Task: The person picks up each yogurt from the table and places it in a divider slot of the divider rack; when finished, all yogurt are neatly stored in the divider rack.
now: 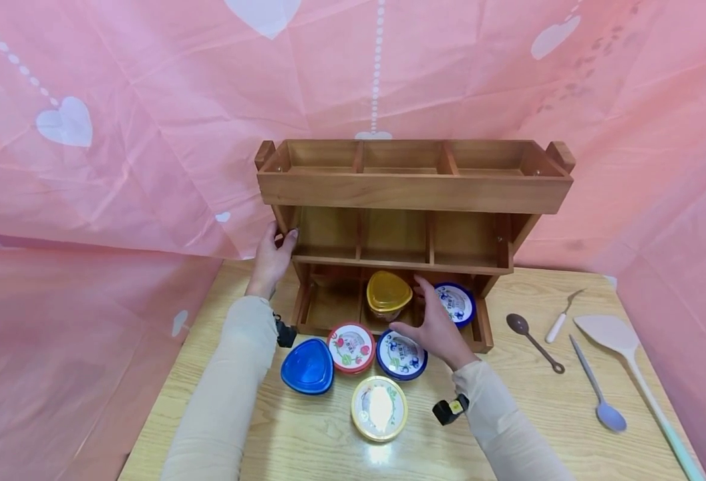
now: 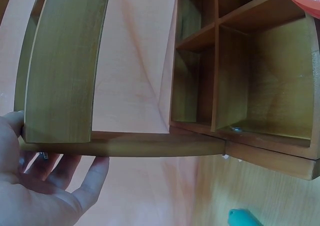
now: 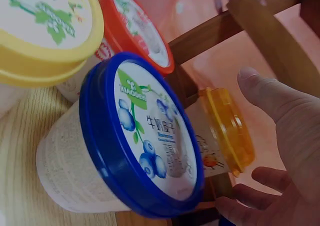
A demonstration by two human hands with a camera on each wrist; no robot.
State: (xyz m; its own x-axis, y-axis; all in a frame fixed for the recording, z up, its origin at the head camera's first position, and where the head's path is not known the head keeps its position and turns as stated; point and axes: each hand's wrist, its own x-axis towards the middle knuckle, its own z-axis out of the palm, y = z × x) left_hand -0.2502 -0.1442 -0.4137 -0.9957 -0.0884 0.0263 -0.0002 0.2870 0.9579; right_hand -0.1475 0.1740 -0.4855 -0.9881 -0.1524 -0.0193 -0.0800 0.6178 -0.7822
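Observation:
A three-tier wooden rack (image 1: 413, 190) stands on the table. My left hand (image 1: 273, 259) grips its left side by the middle tier, thumb on the near face and fingers around the side post (image 2: 135, 145). A tub with a yellow rounded-triangular lid (image 1: 389, 292) sits in the middle compartment of the bottom tier. Just right of it hovers my right hand (image 1: 439, 327), thumb and fingers spread, holding nothing. The right wrist view shows a gap between this hand (image 3: 287, 151) and the yellow lid (image 3: 232, 131). A blue-lidded blueberry tub (image 1: 456, 304) sits in the bottom right compartment.
In front of the rack stand a red-lidded tub (image 1: 351, 348), another blueberry tub (image 1: 401, 355), a blue triangular-lidded tub (image 1: 308, 367) and a pale yellow-lidded tub (image 1: 379, 408). To the right lie a brown spoon (image 1: 527, 331), a small white-handled tool (image 1: 557, 327), a blue-grey spoon (image 1: 610, 415) and a spatula (image 1: 611, 334).

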